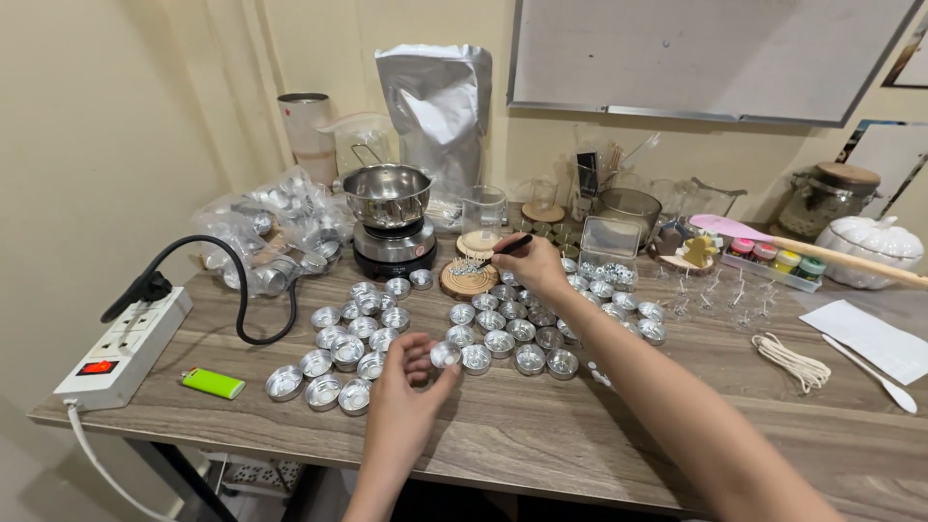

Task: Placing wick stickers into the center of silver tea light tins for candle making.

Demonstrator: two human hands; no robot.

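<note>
Left hand (401, 391) pinches one small round aluminium tealight cup (446, 354) in closed fingers above the wooden bench (541, 435), right hand (532, 266) grips black tweezers (510, 246) over metal-tabbed wicks on a wood slice (468, 277); visible cups look mostly unwicked.

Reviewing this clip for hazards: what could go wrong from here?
1. The left hand pinches one small metal cup above the table edge; it might slip and fall off.
2. The right hand reaches with black tweezers over the packed cups; the forearm could knock them.
3. The black cord loops beside the left cup cluster and may snag.
</note>
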